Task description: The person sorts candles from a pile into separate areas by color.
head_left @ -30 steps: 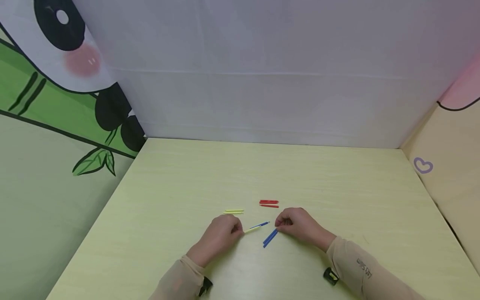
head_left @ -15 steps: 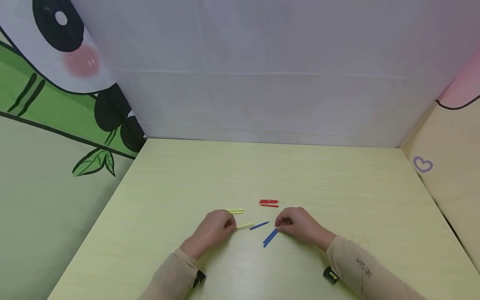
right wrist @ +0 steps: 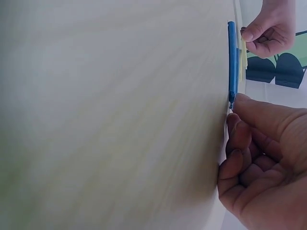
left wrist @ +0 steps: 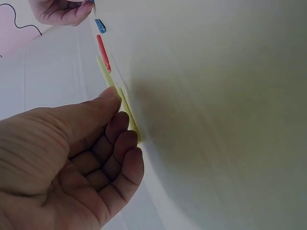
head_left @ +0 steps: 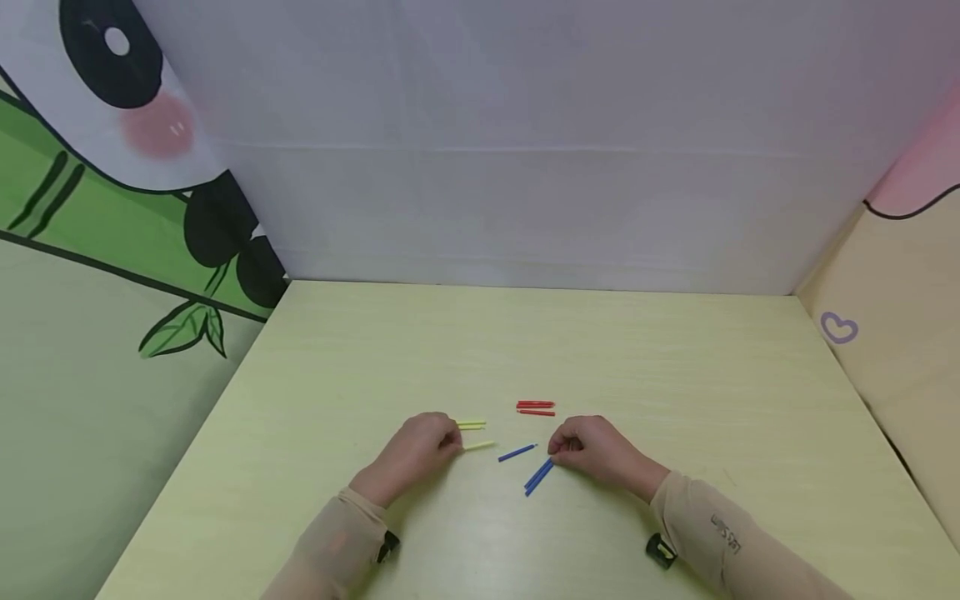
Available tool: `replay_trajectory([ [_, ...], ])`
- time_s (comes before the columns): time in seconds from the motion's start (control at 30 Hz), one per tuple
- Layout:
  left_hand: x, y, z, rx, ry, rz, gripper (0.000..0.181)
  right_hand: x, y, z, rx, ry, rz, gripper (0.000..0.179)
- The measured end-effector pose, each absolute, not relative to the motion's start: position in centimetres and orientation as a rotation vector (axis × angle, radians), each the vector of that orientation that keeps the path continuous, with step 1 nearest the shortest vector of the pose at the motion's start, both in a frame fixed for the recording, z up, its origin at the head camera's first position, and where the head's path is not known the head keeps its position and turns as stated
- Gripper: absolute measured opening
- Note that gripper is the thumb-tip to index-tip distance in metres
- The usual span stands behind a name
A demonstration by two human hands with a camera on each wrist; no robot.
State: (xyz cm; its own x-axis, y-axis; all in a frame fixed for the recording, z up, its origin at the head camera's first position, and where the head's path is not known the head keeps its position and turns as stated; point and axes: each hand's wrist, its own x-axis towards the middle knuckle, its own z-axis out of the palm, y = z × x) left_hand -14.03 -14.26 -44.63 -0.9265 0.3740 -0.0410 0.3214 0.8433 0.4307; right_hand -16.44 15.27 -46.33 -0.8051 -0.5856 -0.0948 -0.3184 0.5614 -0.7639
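Note:
My left hand [head_left: 416, 448] pinches one end of a thin yellow candle [head_left: 479, 446] between thumb and forefinger. Just behind it two more yellow candles [head_left: 472, 425] lie side by side, partly covered by the hand in the head view. Thumb and fingers of my right hand [head_left: 596, 448] pinch the narrow wick end of a blue candle [right wrist: 232, 60]. In the head view, two blue candles [head_left: 538, 477] lie slanted together at those fingertips; whether both are held I cannot tell. Between the hands a single blue candle [head_left: 517, 452] lies apart on the table.
Several red candles [head_left: 536, 407] lie in a small group behind the blue ones. The pale wooden table [head_left: 660, 358] meets a white backdrop [head_left: 540, 217] at its far edge. Printed side panels [head_left: 892, 358] stand left and right.
My left hand has drawn the yellow candle left and away from me, off the single blue candle, toward the other yellow ones. My right hand has stayed in place.

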Motion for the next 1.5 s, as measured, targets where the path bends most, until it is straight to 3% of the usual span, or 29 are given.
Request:
replay_trajectory([
  [1.5,-15.6,-15.4,-44.8,0.557,3.031,0.480,0.014,-16.4,15.3,-46.3,-0.720,2.468,-1.083,0.007],
])
